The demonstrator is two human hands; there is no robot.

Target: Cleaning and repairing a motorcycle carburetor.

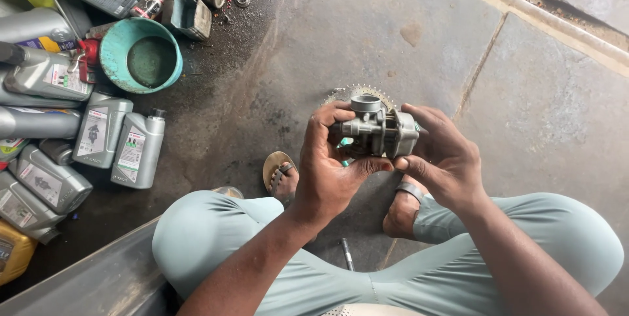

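I hold a grey metal carburettor (pixel 375 129) in both hands above my knees. My left hand (pixel 327 165) grips its left side, thumb under the body. My right hand (pixel 442 155) wraps the right end, fingers over the top. Its round open throat points upward. Behind it on the floor lies a toothed sprocket (pixel 344 95), mostly hidden by the carburettor and my fingers.
Several grey oil bottles (pixel 137 149) lie at the left on an oil-stained concrete floor, beside a teal bowl (pixel 141 56) of dark liquid. A yellow container (pixel 12 250) sits at the lower left. A metal rod (pixel 346 254) lies between my legs. My sandalled feet (pixel 282 173) rest below.
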